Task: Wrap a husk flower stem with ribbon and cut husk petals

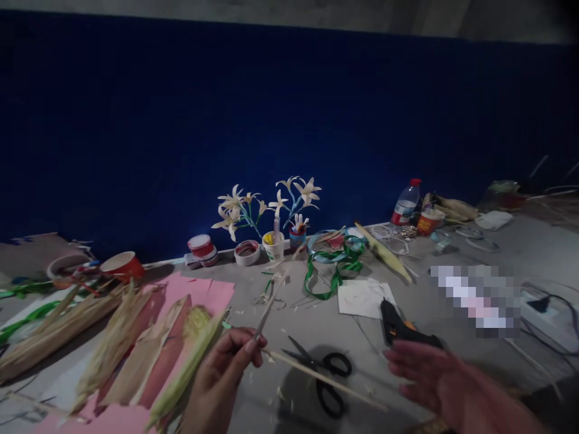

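My left hand point(226, 371) is closed in a pinch on a thin pale stick point(266, 310) that points up and away, with a small husk piece at its tip. A longer wooden stick point(325, 380) runs from that hand to the right, across the black scissors point(323, 374). My right hand point(434, 374) hovers with its fingers stretched out, empty, just in front of the black hot glue gun point(398, 328) and not touching it.
Corn husks point(113, 343) lie on pink paper point(212, 292) at the left. Green ribbon point(335, 271), white paper point(362, 298), cups, paint pots point(201, 247), husk flowers point(271, 202), a water bottle point(406, 205) and a power strip point(547, 313) stand along the blue wall.
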Action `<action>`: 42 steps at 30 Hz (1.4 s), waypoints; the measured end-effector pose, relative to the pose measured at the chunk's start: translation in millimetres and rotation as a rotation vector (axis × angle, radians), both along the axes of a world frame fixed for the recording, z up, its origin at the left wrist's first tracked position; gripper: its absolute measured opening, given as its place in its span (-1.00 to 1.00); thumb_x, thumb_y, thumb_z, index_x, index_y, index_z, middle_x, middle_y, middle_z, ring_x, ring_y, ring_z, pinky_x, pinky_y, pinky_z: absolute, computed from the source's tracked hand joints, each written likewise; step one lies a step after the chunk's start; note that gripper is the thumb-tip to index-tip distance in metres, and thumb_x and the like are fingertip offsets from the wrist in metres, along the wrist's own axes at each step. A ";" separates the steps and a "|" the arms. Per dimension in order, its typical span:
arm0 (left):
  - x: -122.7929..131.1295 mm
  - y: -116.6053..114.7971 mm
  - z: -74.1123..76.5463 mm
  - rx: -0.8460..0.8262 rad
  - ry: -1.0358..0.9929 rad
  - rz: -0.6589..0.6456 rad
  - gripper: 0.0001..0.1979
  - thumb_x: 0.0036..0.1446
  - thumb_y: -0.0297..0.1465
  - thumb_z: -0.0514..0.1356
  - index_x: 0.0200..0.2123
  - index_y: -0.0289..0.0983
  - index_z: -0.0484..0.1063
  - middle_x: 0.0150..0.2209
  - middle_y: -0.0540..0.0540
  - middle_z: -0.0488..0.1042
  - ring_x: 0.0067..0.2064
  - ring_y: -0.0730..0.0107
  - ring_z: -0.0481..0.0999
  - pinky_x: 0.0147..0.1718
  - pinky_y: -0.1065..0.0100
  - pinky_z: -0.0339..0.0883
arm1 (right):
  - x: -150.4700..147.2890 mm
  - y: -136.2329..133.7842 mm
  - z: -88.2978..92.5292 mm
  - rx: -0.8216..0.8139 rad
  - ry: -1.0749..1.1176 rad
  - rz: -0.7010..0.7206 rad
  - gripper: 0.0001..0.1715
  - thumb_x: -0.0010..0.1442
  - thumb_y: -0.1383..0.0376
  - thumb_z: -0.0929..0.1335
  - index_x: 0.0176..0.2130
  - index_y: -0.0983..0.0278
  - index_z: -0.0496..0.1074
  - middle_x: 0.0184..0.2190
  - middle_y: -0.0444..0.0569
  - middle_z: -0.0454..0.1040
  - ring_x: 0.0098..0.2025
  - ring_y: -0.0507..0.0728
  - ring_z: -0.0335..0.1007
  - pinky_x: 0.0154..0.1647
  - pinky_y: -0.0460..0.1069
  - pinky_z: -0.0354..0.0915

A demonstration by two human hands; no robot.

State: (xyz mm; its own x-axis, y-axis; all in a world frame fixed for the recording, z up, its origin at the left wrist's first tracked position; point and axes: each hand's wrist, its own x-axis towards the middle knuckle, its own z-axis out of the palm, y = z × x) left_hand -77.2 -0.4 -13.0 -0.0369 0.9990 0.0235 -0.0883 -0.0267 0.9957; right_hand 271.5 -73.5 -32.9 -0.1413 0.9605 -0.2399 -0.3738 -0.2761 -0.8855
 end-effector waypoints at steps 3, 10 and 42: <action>-1.8 0.1 3.9 0.002 0.010 -0.025 -0.71 0.06 -0.16 0.31 -0.53 -0.23 0.46 -0.45 -0.05 0.46 -0.21 0.22 0.43 -0.18 0.35 0.26 | -29.2 39.4 14.3 -0.090 0.291 0.085 -0.36 0.09 -0.13 0.40 -0.04 0.26 0.58 0.08 0.13 0.54 0.19 0.28 0.34 0.13 0.09 0.30; 0.5 -3.1 12.8 0.048 -0.013 0.033 -0.72 0.07 -0.21 0.30 -0.56 -0.25 0.45 -0.42 -0.08 0.49 -0.24 0.24 0.44 -0.19 0.35 0.27 | -77.5 66.4 21.9 -0.077 0.268 0.281 -0.43 0.19 -0.06 0.35 -0.03 0.29 0.57 0.03 0.17 0.57 0.12 0.28 0.42 0.16 0.15 0.25; 48.7 -16.2 0.7 -0.140 -0.205 -0.196 -0.75 0.00 -0.23 0.30 -0.52 -0.28 0.41 -0.56 0.01 0.35 -0.48 0.41 0.32 -0.42 0.40 0.20 | -134.7 56.8 17.3 0.211 -0.454 0.290 -0.46 0.18 -0.19 0.27 -0.29 0.22 0.33 -0.59 -0.32 0.20 -0.68 -0.10 -0.01 -0.71 -0.20 -0.03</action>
State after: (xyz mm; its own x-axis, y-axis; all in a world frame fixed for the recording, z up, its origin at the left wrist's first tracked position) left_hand -28.5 -16.6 -12.3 0.1672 0.9806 -0.1026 -0.2777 0.1467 0.9494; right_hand 136.8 -16.7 -15.5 -0.3332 0.9316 -0.1454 0.1208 -0.1108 -0.9865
